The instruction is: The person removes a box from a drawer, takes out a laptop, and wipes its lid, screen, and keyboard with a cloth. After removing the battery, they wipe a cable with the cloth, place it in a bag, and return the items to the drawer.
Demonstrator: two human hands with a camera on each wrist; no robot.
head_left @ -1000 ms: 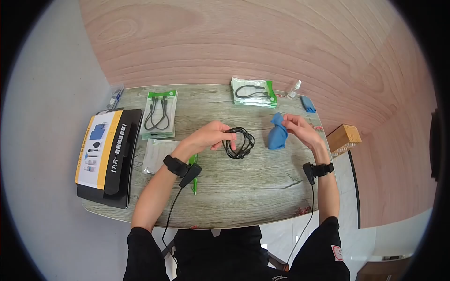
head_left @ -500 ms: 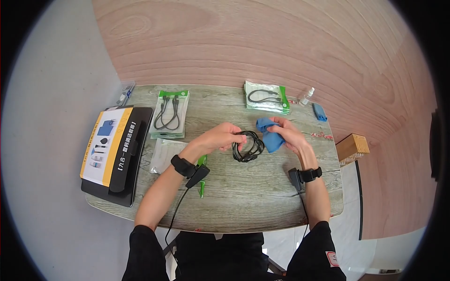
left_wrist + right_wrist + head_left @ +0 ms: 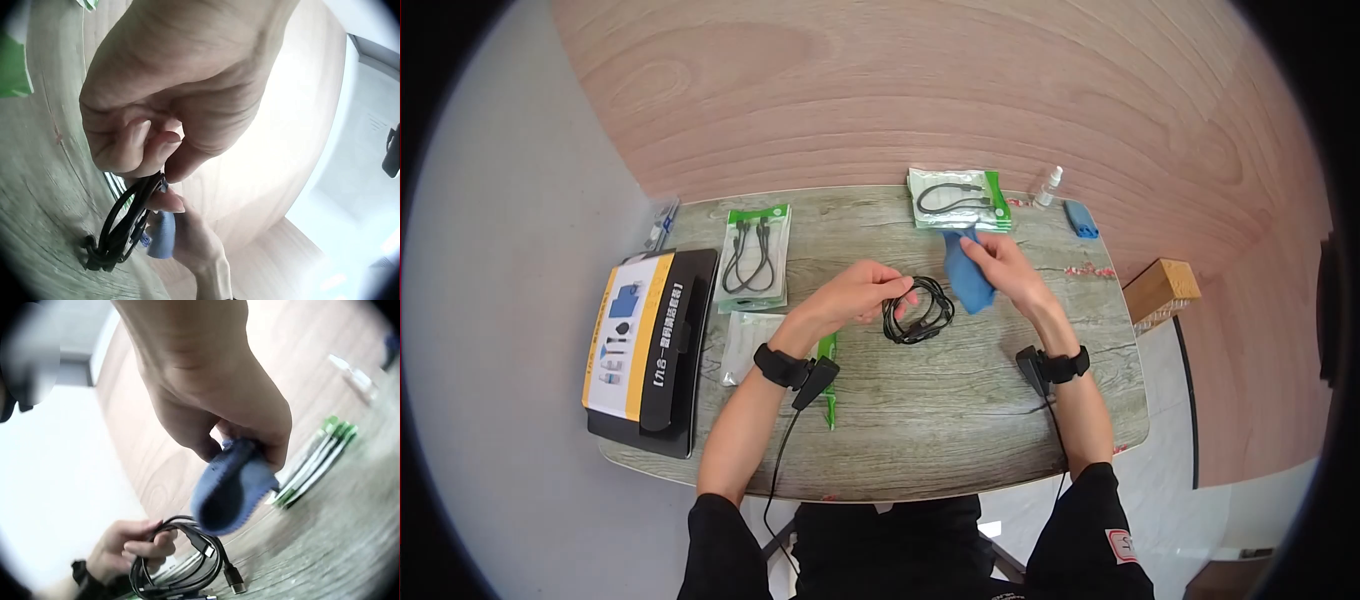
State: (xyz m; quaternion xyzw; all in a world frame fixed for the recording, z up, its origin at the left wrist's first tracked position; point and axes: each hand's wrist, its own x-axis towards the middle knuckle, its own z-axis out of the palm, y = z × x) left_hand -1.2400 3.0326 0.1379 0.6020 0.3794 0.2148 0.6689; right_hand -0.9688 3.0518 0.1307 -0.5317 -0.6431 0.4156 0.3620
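A coiled black cable hangs from my left hand, which pinches its left side between thumb and fingers. My right hand grips a blue cloth just right of the coil, and the cloth droops toward the table. In the left wrist view the thumb and fingertips of the left hand meet at the top of the coil. The right wrist view has the cloth folded over below the right hand, with the cable's connectors apart from it.
Bagged cables lie at the left and more at the back. A clear packet is partly behind the left forearm. A black case stands far left; a spray bottle and blue folded item are back right.
Between the frames, the blue cloth first came in toward the coil, then rose slightly away and now hangs down unfolded. The left hand still holds the coil. The head view has shifted a little.
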